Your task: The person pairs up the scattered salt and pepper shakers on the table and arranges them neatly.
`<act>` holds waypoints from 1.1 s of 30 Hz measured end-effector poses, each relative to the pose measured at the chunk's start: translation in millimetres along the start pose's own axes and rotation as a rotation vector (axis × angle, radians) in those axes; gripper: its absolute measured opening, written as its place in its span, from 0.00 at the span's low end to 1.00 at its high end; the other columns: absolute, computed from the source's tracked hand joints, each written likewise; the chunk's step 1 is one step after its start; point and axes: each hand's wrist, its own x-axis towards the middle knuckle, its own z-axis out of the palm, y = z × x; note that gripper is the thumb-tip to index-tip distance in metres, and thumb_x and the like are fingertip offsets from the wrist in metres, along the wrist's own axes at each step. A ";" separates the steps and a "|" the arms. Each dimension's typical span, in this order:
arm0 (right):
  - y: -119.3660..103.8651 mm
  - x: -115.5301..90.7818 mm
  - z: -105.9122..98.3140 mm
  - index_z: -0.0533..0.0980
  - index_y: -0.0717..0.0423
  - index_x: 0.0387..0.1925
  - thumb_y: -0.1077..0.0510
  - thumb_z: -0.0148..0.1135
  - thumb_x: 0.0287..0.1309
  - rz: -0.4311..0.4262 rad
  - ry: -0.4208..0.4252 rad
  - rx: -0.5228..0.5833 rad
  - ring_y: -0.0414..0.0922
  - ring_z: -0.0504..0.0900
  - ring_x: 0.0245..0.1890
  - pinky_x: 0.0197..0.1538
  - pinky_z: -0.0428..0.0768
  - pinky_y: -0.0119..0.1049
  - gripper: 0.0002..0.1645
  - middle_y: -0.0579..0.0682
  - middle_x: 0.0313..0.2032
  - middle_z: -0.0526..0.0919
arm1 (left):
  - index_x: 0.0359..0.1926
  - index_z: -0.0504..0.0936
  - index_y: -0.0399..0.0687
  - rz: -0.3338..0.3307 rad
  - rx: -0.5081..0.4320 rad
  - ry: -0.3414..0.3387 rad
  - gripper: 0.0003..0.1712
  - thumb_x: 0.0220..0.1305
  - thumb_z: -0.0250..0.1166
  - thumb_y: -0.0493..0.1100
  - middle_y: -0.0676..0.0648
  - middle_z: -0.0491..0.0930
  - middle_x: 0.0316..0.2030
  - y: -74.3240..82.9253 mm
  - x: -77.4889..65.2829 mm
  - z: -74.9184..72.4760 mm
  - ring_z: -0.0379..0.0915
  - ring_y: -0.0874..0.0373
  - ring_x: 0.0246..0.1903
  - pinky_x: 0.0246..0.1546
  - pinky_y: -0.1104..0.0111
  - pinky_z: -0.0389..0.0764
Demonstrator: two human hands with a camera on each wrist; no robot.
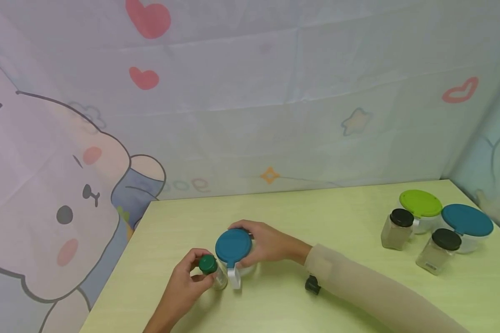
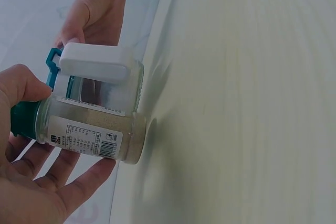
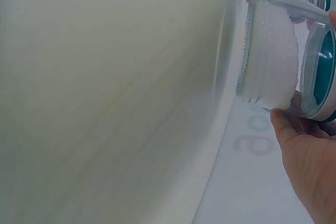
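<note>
I have the left hand (image 1: 187, 283) curled round the green-topped jar (image 2: 89, 132) and the right hand (image 1: 263, 243) round the blue-lidded tub (image 1: 233, 246) just beside it. If I bump them, the jar could tip.

Black cylindrical object (image 1: 312, 285), part-hidden by beige fabric sleeve (image 1: 364, 284). Clear green-capped bottle (image 2: 97, 118): white label (image 2: 84, 138), fine print illegible.

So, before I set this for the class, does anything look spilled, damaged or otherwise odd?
Nothing stands out. The green-capped bottle and the blue-lidded jar beside it both have their lids on, and no spill shows on the table.
</note>
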 end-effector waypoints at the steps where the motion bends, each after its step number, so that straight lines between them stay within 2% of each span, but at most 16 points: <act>1: 0.0 0.6 0.4 0.68 0.43 0.67 0.45 0.81 0.45 0.003 0.000 0.000 0.37 0.78 0.57 0.61 0.77 0.35 0.48 0.39 0.58 0.78 | 0.50 0.78 0.47 -0.001 0.004 0.002 0.22 0.56 0.72 0.29 0.45 0.79 0.49 -0.6 0.0 -0.2 0.76 0.51 0.50 0.43 0.67 0.84; 10: 3.7 6.1 3.9 0.69 0.44 0.66 0.45 0.81 0.44 -0.001 -0.003 -0.007 0.37 0.78 0.55 0.59 0.78 0.34 0.47 0.41 0.57 0.79 | 0.50 0.78 0.46 -0.011 0.015 0.015 0.22 0.57 0.72 0.29 0.45 0.79 0.50 -4.8 -2.0 -3.0 0.77 0.51 0.52 0.43 0.66 0.84; 18: 6.0 12.4 7.2 0.68 0.41 0.66 0.44 0.81 0.44 0.012 -0.010 -0.038 0.37 0.78 0.55 0.59 0.78 0.34 0.47 0.39 0.57 0.78 | 0.50 0.78 0.48 -0.033 0.033 0.038 0.22 0.56 0.71 0.27 0.46 0.79 0.50 -8.0 -1.9 -4.4 0.77 0.50 0.52 0.43 0.66 0.83; 33: 2.7 18.6 9.9 0.68 0.42 0.67 0.43 0.81 0.44 0.037 -0.046 -0.050 0.37 0.78 0.53 0.57 0.78 0.33 0.49 0.40 0.58 0.78 | 0.51 0.78 0.47 -0.038 0.021 0.032 0.22 0.57 0.72 0.29 0.46 0.79 0.49 -7.5 -3.7 -7.2 0.76 0.53 0.50 0.42 0.68 0.83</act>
